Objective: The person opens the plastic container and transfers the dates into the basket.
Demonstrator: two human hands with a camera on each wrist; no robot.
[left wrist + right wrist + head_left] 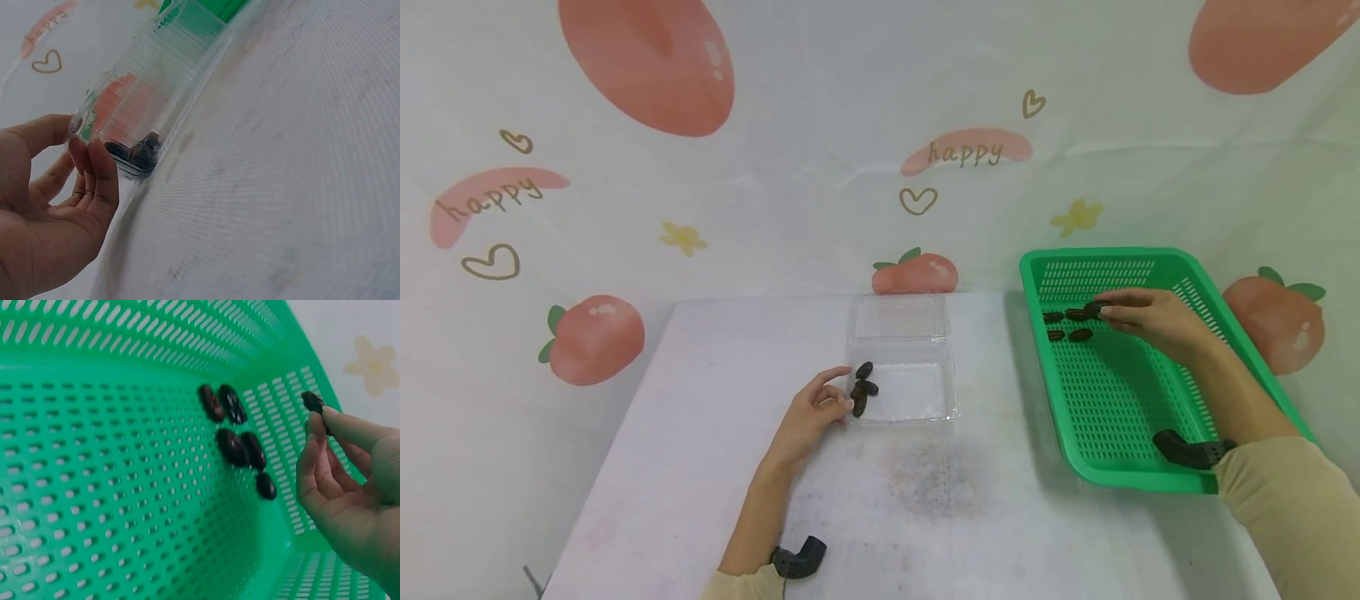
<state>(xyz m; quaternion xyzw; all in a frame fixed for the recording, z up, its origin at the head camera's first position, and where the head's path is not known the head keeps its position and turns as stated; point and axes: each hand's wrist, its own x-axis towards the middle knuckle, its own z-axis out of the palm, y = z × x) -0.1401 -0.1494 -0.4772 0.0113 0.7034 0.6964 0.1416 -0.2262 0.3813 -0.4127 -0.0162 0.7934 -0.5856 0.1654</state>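
Note:
My right hand (1157, 321) pinches a dark, wrinkled date (314, 402) between thumb and fingertips, above the far part of a green plastic basket (1071, 408). Several more dates (232, 448) lie on the basket's floor near its far wall. With its fingertips, my left hand (812, 412) grips the left side of a clear plastic clamshell box (913, 423), which stands with its lid (898, 318) folded back. A few dates (865, 370) lie along that box's left side, close to the left fingers. In the left wrist view, the box wall (140, 94) shows between thumb and fingers.
Both containers stand on a white table (715, 417) with some stained patches. Behind it hangs a white cloth (790, 200) printed with peaches, hearts and flowers. A black wrist camera mount (799, 557) is on the left wrist, another mount (1191, 450) on the right.

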